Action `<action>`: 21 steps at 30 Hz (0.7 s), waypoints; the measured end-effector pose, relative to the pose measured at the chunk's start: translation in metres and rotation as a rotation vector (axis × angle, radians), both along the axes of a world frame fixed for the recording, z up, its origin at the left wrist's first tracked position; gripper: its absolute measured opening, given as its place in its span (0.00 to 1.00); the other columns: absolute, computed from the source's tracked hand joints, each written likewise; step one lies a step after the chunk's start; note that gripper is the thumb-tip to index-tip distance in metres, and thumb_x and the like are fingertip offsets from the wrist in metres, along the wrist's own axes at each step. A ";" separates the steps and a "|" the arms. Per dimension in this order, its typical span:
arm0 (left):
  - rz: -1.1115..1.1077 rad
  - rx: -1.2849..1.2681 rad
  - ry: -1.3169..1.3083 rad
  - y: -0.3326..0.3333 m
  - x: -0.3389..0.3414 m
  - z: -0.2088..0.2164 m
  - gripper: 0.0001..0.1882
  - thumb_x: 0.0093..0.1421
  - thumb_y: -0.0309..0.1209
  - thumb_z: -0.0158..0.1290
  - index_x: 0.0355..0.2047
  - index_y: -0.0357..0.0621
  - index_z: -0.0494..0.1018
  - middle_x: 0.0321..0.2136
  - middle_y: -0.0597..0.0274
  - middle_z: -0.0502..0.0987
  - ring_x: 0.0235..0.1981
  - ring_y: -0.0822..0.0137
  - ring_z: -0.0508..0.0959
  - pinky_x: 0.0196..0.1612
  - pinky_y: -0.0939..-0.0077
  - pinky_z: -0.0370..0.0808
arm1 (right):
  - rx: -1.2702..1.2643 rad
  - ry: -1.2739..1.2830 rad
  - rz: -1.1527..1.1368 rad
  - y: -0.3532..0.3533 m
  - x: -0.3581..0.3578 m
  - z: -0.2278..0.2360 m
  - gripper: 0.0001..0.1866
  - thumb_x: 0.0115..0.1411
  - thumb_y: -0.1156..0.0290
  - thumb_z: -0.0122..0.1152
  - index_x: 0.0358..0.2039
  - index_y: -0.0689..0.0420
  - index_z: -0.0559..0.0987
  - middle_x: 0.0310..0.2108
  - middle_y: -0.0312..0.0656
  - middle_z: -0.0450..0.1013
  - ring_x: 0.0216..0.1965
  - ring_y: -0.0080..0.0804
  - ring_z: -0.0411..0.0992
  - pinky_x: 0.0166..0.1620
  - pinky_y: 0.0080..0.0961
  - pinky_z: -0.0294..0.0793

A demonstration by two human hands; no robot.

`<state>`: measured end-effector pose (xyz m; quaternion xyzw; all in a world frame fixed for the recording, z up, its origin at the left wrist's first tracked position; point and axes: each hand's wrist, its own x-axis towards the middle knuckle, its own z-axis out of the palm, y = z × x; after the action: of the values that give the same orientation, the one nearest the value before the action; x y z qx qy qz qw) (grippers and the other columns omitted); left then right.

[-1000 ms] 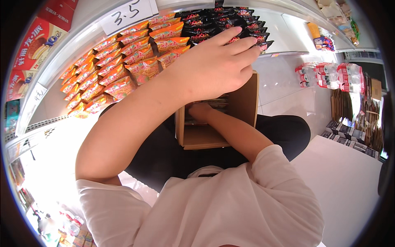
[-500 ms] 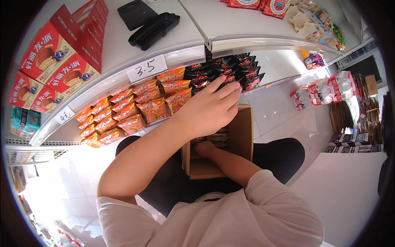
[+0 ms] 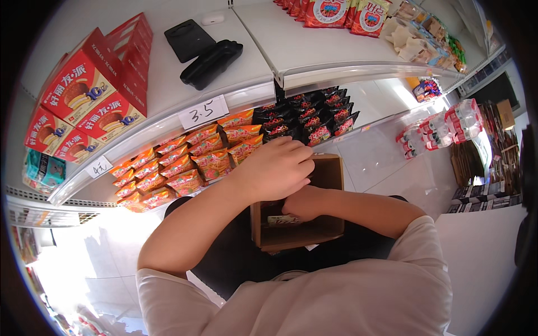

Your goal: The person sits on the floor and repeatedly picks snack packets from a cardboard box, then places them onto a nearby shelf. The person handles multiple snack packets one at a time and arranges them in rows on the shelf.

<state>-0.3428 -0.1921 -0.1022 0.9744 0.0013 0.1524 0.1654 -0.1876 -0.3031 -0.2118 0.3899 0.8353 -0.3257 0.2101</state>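
Observation:
My left hand (image 3: 282, 169) is raised over the cardboard box (image 3: 328, 228) in my lap, palm down and fingers curled together. Whatever it may hold is hidden beneath it. Inside the box, my right hand (image 3: 305, 203) has its fingers closed at a small pale packet (image 3: 284, 220) with dark print. The left hand partly covers the right fingertips. Just beyond the hands, small black snack bags (image 3: 308, 120) stand in rows on the lower shelf. Rows of orange snack bags (image 3: 212, 163) fill the shelf to their left.
The upper shelf (image 3: 255, 84) overhangs the bags and carries red boxes (image 3: 84, 92), an open black case (image 3: 212, 64) and red-and-white bags (image 3: 330, 12). A handwritten price card (image 3: 204, 111) sits on its edge. Wrapped bottle packs (image 3: 440, 124) stand on the floor at right.
My left hand has drawn back from the black bags to above the box, its fingers now more curled. The right hand has shifted slightly right, and the pale packet has come into view.

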 end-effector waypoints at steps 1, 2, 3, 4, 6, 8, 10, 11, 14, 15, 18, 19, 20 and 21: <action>-0.025 -0.128 0.062 0.000 -0.001 0.003 0.16 0.62 0.35 0.63 0.46 0.39 0.80 0.49 0.50 0.82 0.55 0.51 0.80 0.61 0.54 0.76 | 0.010 0.059 -0.049 -0.002 0.011 0.020 0.07 0.59 0.65 0.67 0.36 0.53 0.84 0.36 0.48 0.82 0.43 0.51 0.81 0.45 0.48 0.81; -0.028 -0.266 0.105 0.001 0.000 0.004 0.18 0.63 0.35 0.62 0.49 0.39 0.79 0.49 0.50 0.82 0.53 0.51 0.81 0.59 0.55 0.77 | 0.068 0.127 -0.127 -0.006 0.024 0.041 0.06 0.60 0.67 0.67 0.35 0.54 0.83 0.35 0.49 0.81 0.42 0.52 0.81 0.43 0.49 0.80; -0.028 -0.403 0.152 0.000 0.000 0.005 0.20 0.64 0.36 0.62 0.53 0.38 0.78 0.49 0.50 0.83 0.52 0.51 0.82 0.58 0.57 0.78 | 0.127 0.199 -0.203 -0.011 0.035 0.061 0.05 0.61 0.68 0.66 0.34 0.54 0.82 0.34 0.49 0.80 0.40 0.54 0.80 0.42 0.49 0.79; -0.023 -0.538 0.200 0.000 -0.002 0.007 0.22 0.66 0.36 0.62 0.56 0.38 0.77 0.48 0.50 0.83 0.50 0.51 0.83 0.57 0.58 0.79 | 0.198 0.267 -0.225 -0.013 0.045 0.082 0.04 0.61 0.69 0.66 0.34 0.55 0.81 0.33 0.50 0.79 0.39 0.54 0.79 0.41 0.50 0.78; -0.091 -0.780 0.185 0.004 0.002 0.000 0.25 0.65 0.36 0.63 0.59 0.38 0.75 0.49 0.51 0.83 0.49 0.54 0.84 0.56 0.60 0.79 | 0.342 0.403 -0.276 -0.015 0.062 0.117 0.04 0.63 0.71 0.65 0.34 0.57 0.80 0.32 0.50 0.78 0.38 0.56 0.78 0.39 0.50 0.76; -0.107 -1.013 0.234 0.006 0.004 -0.003 0.28 0.64 0.32 0.65 0.63 0.39 0.73 0.52 0.52 0.84 0.52 0.61 0.84 0.57 0.66 0.78 | 0.440 0.551 -0.385 -0.016 0.077 0.134 0.04 0.63 0.72 0.64 0.33 0.58 0.78 0.30 0.49 0.76 0.36 0.55 0.77 0.38 0.49 0.74; -0.037 -0.949 0.213 0.005 0.005 -0.013 0.28 0.64 0.35 0.65 0.63 0.41 0.73 0.48 0.50 0.85 0.49 0.58 0.85 0.54 0.65 0.79 | 0.516 0.636 -0.483 -0.016 0.088 0.148 0.07 0.65 0.73 0.64 0.32 0.59 0.76 0.28 0.46 0.75 0.33 0.53 0.75 0.35 0.47 0.72; -0.018 -0.917 0.204 0.004 0.008 -0.016 0.28 0.64 0.36 0.65 0.62 0.42 0.74 0.45 0.49 0.85 0.47 0.56 0.85 0.53 0.64 0.79 | 0.565 0.677 -0.545 -0.018 0.093 0.149 0.07 0.65 0.73 0.64 0.32 0.59 0.76 0.28 0.46 0.75 0.33 0.52 0.75 0.35 0.47 0.72; 0.096 -1.025 0.209 -0.005 0.015 -0.020 0.25 0.63 0.32 0.66 0.59 0.40 0.77 0.46 0.52 0.86 0.46 0.60 0.85 0.54 0.65 0.79 | 0.761 0.744 -0.668 -0.020 0.102 0.144 0.08 0.66 0.70 0.65 0.32 0.58 0.76 0.28 0.43 0.76 0.30 0.50 0.76 0.34 0.45 0.73; 0.113 -1.052 0.198 -0.006 0.019 -0.020 0.24 0.63 0.31 0.66 0.59 0.40 0.77 0.46 0.52 0.86 0.46 0.61 0.85 0.54 0.65 0.79 | 0.825 0.690 -0.673 -0.021 0.104 0.141 0.08 0.66 0.69 0.65 0.33 0.57 0.76 0.27 0.42 0.76 0.29 0.49 0.76 0.33 0.44 0.74; 0.162 -1.110 0.210 -0.009 0.026 -0.012 0.23 0.63 0.25 0.65 0.58 0.38 0.77 0.48 0.57 0.85 0.49 0.68 0.82 0.56 0.68 0.78 | 1.092 0.567 -0.602 -0.016 0.114 0.128 0.09 0.66 0.64 0.66 0.34 0.53 0.76 0.23 0.38 0.74 0.24 0.45 0.76 0.27 0.42 0.75; 0.178 -1.133 0.209 -0.009 0.030 -0.009 0.22 0.63 0.24 0.65 0.58 0.37 0.77 0.49 0.58 0.85 0.49 0.69 0.82 0.56 0.69 0.78 | 1.126 0.547 -0.581 -0.016 0.117 0.128 0.10 0.66 0.63 0.65 0.33 0.53 0.75 0.22 0.38 0.73 0.24 0.44 0.76 0.26 0.41 0.75; 0.189 -1.171 0.186 -0.008 0.033 -0.006 0.22 0.63 0.22 0.64 0.57 0.37 0.77 0.50 0.61 0.84 0.49 0.72 0.81 0.56 0.70 0.77 | 1.161 0.527 -0.551 -0.015 0.121 0.131 0.11 0.67 0.63 0.65 0.32 0.53 0.75 0.21 0.38 0.72 0.23 0.43 0.76 0.25 0.41 0.75; 0.231 -1.133 0.183 -0.008 0.034 -0.002 0.22 0.63 0.22 0.64 0.57 0.37 0.77 0.51 0.60 0.84 0.50 0.72 0.80 0.56 0.70 0.77 | 1.195 0.507 -0.519 -0.013 0.125 0.134 0.12 0.67 0.63 0.65 0.31 0.53 0.74 0.21 0.38 0.71 0.23 0.43 0.76 0.24 0.40 0.75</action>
<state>-0.3084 -0.2003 -0.1041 0.7368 0.2030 0.0603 0.6421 -0.0627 -0.3164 -0.0776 0.5376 0.7744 0.0688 -0.3265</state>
